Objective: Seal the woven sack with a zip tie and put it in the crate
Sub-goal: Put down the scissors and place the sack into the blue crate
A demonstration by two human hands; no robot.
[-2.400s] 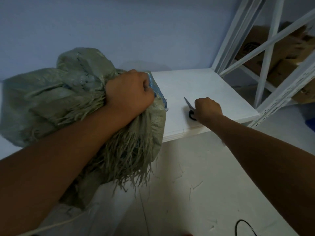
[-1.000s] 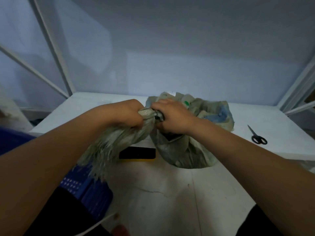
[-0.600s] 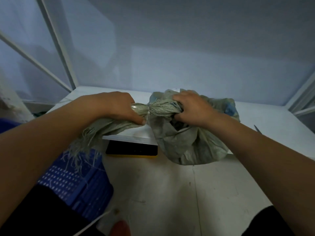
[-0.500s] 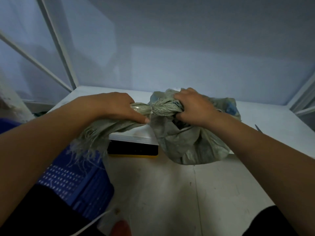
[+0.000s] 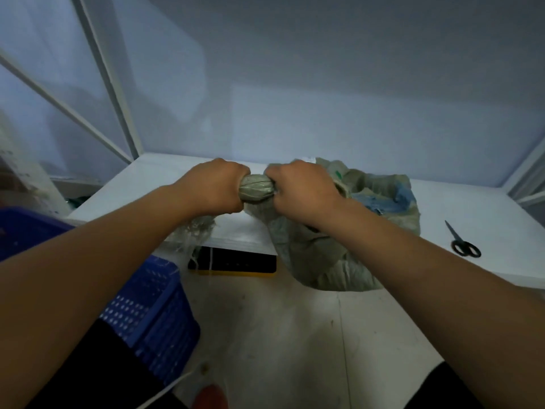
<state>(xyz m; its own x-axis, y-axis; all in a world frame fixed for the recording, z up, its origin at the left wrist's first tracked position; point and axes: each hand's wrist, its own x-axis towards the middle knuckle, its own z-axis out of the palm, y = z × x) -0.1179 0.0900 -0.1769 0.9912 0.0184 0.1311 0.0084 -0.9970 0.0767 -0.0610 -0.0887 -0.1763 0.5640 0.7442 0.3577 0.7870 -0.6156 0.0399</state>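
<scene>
text: I read none | woven sack (image 5: 330,261): green and blue print, possibly lettering, too blurred

Woven sack (image 5: 321,261): grey-green, blue patch, small green mark. Crate (image 5: 153,308): blue, perforated dot grid. Scissors (image 5: 463,243): black handles. Shelf board (image 5: 472,208): white. Wall (image 5: 324,84): pale blue-grey

Black-handled scissors (image 5: 463,244) lie on the white desk (image 5: 472,208), near its front edge. A black and yellow flat object (image 5: 236,263) sits below on the floor (image 5: 295,335).
</scene>
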